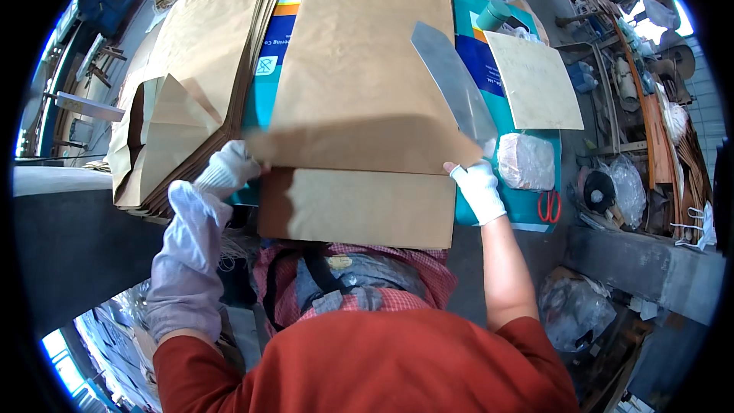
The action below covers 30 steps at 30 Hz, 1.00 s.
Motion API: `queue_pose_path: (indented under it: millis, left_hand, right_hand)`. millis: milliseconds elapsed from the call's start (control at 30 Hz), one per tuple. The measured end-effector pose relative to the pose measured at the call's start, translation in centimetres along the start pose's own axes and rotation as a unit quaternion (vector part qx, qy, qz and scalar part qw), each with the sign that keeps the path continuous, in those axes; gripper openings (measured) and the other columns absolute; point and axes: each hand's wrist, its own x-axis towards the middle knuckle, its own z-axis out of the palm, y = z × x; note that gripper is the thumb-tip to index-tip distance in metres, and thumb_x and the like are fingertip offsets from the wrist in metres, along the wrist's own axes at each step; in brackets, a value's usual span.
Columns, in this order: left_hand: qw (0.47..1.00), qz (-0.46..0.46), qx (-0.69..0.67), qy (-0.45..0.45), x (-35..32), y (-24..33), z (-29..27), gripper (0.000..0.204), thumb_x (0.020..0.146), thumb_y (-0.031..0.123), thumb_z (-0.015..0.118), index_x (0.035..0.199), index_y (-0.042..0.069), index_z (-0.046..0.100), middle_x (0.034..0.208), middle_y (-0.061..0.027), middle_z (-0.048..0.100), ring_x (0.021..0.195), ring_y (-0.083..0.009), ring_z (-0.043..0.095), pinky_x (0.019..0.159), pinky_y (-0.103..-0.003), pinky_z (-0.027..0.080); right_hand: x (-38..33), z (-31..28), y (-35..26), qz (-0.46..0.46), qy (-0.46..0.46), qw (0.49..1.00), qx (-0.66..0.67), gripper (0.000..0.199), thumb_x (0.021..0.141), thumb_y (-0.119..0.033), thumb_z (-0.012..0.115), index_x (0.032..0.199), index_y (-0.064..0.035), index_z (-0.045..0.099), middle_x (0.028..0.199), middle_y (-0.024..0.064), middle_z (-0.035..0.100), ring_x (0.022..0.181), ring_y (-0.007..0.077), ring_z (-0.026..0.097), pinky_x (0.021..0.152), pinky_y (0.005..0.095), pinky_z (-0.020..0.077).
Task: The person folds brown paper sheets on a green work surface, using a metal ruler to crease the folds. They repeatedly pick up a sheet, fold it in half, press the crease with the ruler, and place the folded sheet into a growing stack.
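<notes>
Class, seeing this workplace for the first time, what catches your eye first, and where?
First comes the broad brown paper sheet down the middle, held near its close end by the white-gloved left hand and white-gloved right hand. The red fabric top stands out at bottom centre; the red-handled scissors lie at the near right of the teal sheet.

Soft, fairly even daylight covers the brown paper sheet [363, 53] before you, while a broad shadow crosses its lower part and a darker patch marks the left end of the flap [359, 206]. Bright openings burn out at the upper right [682, 15] and lower left [55, 344]. The metal plate [451, 80] has a pale sheen. Your left hand [229, 167] is slightly motion-blurred; your right hand [475, 190] appears sharper. Fisheye curvature bends the periphery into black corners.
</notes>
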Motion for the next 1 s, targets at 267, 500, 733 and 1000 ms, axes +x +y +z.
queue_pose_path:
  millis: [267, 500, 733, 1000]
  left_hand:
    - [0.906, -0.061, 0.214, 0.359, 2.8, 4.7, 7.7, 0.035, 0.098, 0.044, 0.064, 0.097, 0.010, 0.073, 0.098, -0.0188, 0.075, 0.093, -0.0414, 0.071, 0.083, -0.053, 0.055]
    - [0.904, -0.105, 0.275, 0.310, 3.8, 5.9, 7.2, 0.045, 0.105, 0.049, 0.049, 0.106, 0.012, 0.074, 0.104, -0.0160, 0.077, 0.097, -0.0391, 0.073, 0.086, -0.051, 0.057]
    - [0.899, -0.122, 0.307, 0.288, 3.4, 7.7, 6.6, 0.039, 0.101, 0.045, 0.055, 0.105, 0.014, 0.078, 0.106, -0.0137, 0.078, 0.100, -0.0376, 0.074, 0.087, -0.051, 0.058]
    - [0.750, 0.531, 0.343, 0.193, 5.4, 13.4, 11.1, 0.088, 0.069, 0.054, 0.076, 0.139, 0.006, 0.056, 0.143, -0.0172, 0.055, 0.133, -0.0414, 0.051, 0.114, -0.056, 0.038]
  right_hand:
    - [1.4, 2.7, 2.8, 0.025, 0.102, 0.988, -0.117, 0.037, 0.089, -0.034, 0.076, 0.078, -0.0035, 0.058, 0.081, 0.0176, 0.066, 0.075, 0.0391, 0.063, 0.067, 0.0496, 0.0475]
    - [1.5, 4.4, 1.9, 0.029, 0.138, 0.946, -0.293, 0.041, 0.088, -0.025, 0.077, 0.120, -0.0046, 0.061, 0.117, 0.0174, 0.066, 0.103, 0.0395, 0.066, 0.089, 0.0510, 0.0543]
    - [3.5, 6.2, -2.0, -0.337, 0.052, 0.890, -0.302, 0.068, 0.084, -0.041, 0.078, 0.134, 0.0009, 0.060, 0.148, 0.0229, 0.051, 0.139, 0.0440, 0.046, 0.122, 0.0573, 0.0324]
    - [7.3, 11.3, -8.0, -0.403, 0.040, 0.857, -0.318, 0.072, 0.079, -0.052, 0.076, 0.132, -0.0039, 0.064, 0.132, 0.0161, 0.058, 0.131, 0.0363, 0.050, 0.117, 0.0505, 0.0358]
